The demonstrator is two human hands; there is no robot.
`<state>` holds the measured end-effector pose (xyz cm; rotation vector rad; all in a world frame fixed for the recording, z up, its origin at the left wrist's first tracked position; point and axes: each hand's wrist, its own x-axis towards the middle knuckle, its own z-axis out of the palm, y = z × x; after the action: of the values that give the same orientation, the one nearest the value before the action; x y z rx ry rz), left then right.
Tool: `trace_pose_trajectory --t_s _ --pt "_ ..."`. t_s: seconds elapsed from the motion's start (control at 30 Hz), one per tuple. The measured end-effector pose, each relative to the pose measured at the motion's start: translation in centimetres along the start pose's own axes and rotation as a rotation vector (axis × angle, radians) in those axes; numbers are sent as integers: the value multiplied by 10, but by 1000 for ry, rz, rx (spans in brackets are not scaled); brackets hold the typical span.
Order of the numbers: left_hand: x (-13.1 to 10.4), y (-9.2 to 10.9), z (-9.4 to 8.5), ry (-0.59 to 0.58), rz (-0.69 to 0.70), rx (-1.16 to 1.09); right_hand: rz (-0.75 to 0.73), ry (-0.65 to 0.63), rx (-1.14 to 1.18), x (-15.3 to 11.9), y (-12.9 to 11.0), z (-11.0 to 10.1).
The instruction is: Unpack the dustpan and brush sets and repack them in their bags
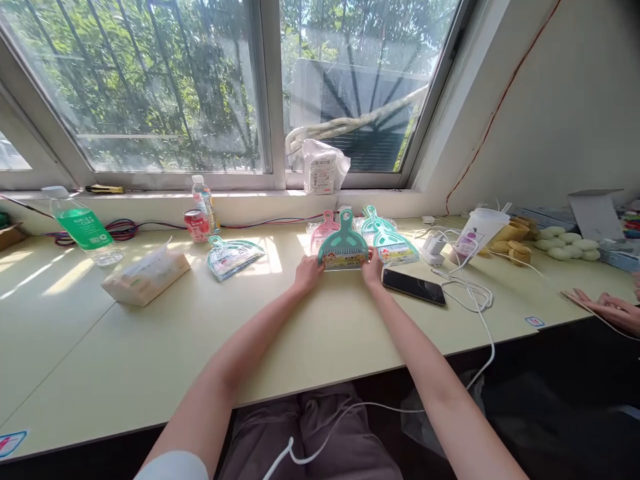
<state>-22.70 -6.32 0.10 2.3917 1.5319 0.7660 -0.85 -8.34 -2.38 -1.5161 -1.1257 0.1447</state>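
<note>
In the head view, a green dustpan set (344, 241) with a brush and a printed label is at the worktop's (320, 333) upper middle, its handle pointing to twelve o'clock. The left hand (309, 271) has its fingers closed on the set's lower edge at eight o'clock; the fingers of the right hand (371, 268) grip the opposite edge at four o'clock. Whether the set touches the worktop I cannot tell.

From that set, a pink dustpan (327, 219) peeks out just behind at eleven o'clock, and a mint dustpan set (393, 241) lies close by at three. A black phone (414, 287) lies at four o'clock, near the right hand. Well apart at nine o'clock lies another dustpan set (231, 257), with a tissue pack (147, 275) farther out. At the far right is another person's hand (613, 310).
</note>
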Motion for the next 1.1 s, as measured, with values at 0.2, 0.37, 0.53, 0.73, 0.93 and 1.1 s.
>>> trace_pose_trajectory --t_s 0.2,0.37,0.53,0.73,0.93,1.1 --pt "32 -5 22 110 20 17 -67 58 -90 29 18 22" --pt "54 -23 35 202 -43 -135 -28 24 -110 45 22 52" --pt "74 -32 47 221 -83 -349 -61 -61 -168 52 20 63" --pt "83 -36 53 255 -150 -433 -119 -55 -257 57 12 70" --pt "85 -35 58 242 -118 -361 -136 -127 -220 63 12 74" --pt "95 -41 61 262 -119 -363 -123 -126 -210 69 23 80"
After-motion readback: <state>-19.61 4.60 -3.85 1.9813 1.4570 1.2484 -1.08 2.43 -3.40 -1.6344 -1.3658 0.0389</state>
